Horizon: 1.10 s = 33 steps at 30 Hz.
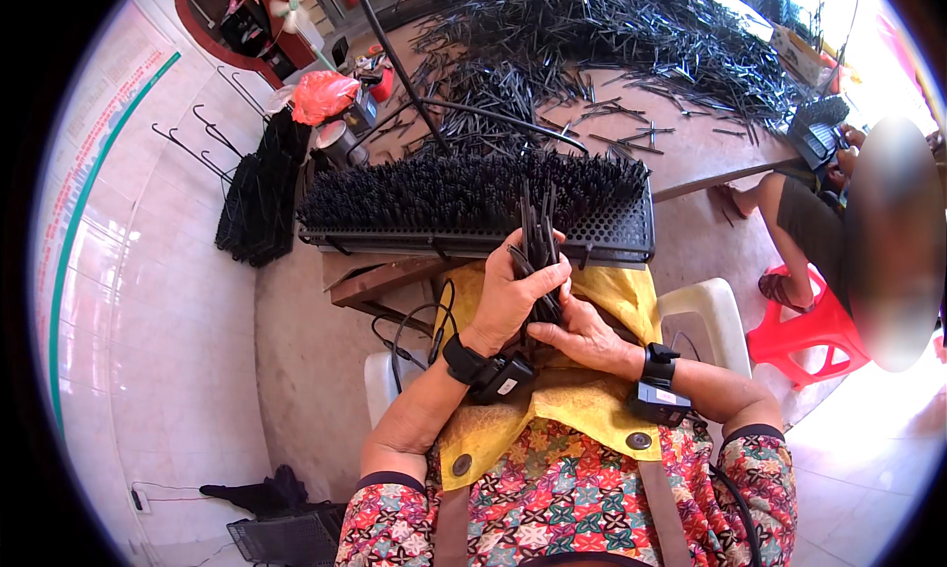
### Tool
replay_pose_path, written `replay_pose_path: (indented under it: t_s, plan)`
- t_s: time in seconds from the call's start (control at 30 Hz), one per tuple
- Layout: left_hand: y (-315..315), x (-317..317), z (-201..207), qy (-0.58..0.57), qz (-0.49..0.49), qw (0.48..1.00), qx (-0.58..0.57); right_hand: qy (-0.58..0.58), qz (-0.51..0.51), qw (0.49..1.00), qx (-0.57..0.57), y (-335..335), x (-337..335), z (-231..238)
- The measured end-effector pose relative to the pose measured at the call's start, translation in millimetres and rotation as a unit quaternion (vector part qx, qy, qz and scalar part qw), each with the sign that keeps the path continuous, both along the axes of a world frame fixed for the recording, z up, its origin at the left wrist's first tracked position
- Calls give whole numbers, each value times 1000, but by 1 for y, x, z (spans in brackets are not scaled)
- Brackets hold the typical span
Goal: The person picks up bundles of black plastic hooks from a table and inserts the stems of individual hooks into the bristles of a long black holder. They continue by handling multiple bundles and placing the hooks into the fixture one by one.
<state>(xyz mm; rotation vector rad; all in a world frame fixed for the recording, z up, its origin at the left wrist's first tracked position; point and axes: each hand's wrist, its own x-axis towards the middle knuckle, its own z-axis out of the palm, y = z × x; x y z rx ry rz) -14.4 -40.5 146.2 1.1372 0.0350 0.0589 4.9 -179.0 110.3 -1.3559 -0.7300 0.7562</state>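
Both my hands are closed around a bundle of thin black sticks (537,227), held upright in front of my yellow apron. My left hand (511,296) wraps the bundle higher up, thumb across its front. Lower down, my right hand (584,334) grips it from the right side. The lower ends are partly hidden by my fingers. Just beyond my hands is a long black perforated tray (625,234), densely filled with upright black sticks (424,192); bare holes show at its right end. The bundle's tips overlap the tray's front edge in view.
A large heap of loose black sticks (631,49) covers the table (681,165) behind the tray. A red plastic bag (326,96) and metal can (338,141) stand at left. Black hooked racks (258,194) lean by the wall. Another person sits at right near a red stool (807,342).
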Motion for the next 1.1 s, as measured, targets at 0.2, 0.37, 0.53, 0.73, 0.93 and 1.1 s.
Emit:
replay_pose_path:
  t_s: [0.2,0.37,0.53,0.73,0.93,1.1]
  plan:
    - [1,-10,-15,-24,-82,996,-12,-32,106,992,-59,-25,14,-20]
    - [1,-11,-16,-18,-117,993,-8,11,-40,997,-65,-54,40,34]
    - [-2,-9,-14,11,-139,990,-22,-13,-184,982,46,-43,55,45]
    - [-2,-5,-18,32,-174,984,-6,-46,-182,982,26,-24,56,46]
    - [-5,1,-24,49,-167,984,42,-46,-220,974,28,-32,64,32]
    - [-6,4,-25,47,-149,986,64,17,-243,969,34,-33,70,28]
